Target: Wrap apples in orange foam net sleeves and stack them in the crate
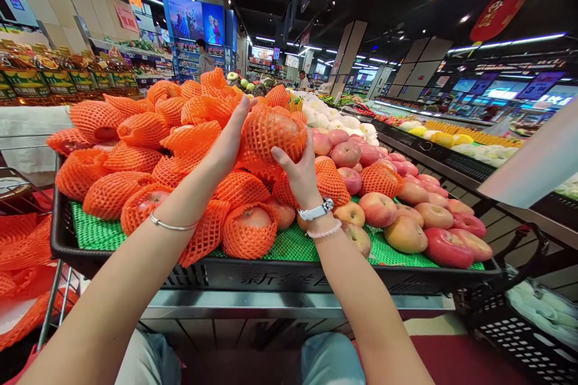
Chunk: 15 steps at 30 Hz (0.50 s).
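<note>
One netted apple (273,132): raised over the black crate (212,274), apparently fully wrapped.
Right hand (300,171): fingers gripping it, thumb in front.
Left hand (231,135): at its other side; fingers largely hidden, so their grip I cannot tell.
Wrapped apples (142,128): heaped at left, apparently done.
Bare apples (378,210): many at right, not yet wrapped.

THING: round fruit in an orange foam-mesh sleeve (273,132) | STATE: wrapped, mesh stretched into open diamonds, paler skin faintly showing through | POSE: rounded side upward, lower end unclear | PLACE: within the grip, between left hand (232,135) and right hand (300,171), right thumb against its near face
</note>
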Tool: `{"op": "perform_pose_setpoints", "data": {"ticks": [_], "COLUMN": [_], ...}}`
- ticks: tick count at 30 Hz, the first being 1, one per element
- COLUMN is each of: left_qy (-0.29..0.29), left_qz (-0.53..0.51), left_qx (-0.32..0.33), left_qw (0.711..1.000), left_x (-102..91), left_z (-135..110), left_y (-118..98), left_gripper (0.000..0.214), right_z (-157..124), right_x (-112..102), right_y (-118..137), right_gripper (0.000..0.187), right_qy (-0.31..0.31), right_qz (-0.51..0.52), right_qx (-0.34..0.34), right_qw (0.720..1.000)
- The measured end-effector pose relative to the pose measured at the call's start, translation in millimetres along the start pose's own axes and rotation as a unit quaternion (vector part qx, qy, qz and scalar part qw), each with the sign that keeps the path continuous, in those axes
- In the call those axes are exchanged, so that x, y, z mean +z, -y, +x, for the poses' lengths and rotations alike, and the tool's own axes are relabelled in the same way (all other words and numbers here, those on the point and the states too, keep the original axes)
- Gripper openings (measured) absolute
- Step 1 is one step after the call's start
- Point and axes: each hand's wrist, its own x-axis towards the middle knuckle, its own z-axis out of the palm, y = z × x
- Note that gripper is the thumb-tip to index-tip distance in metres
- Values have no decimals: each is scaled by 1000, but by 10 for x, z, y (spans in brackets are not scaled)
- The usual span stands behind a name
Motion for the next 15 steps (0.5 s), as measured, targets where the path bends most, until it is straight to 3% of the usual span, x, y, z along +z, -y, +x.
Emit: {"op": "perform_pose_setpoints", "data": {"ticks": [5, 10, 15], "left_qy": [-4, -58, -23], "left_qz": [-14, 15, 34], "left_qx": [18, 71, 99], "left_qw": [1000, 996, 994], "left_x": [50, -8, 7], "left_z": [5, 8, -14], "left_y": [83, 122, 54], "left_gripper": [48, 39, 47], "right_z": [-42, -65, -78], "right_x": [13, 34, 68], "right_y": [29, 51, 58], "right_gripper": [77, 79, 78], "right_qy": [20, 51, 32], "right_qz": [-66, -72, -39], "right_qx": [-84, -76, -46], "right_qw": [994, 993, 998]}}
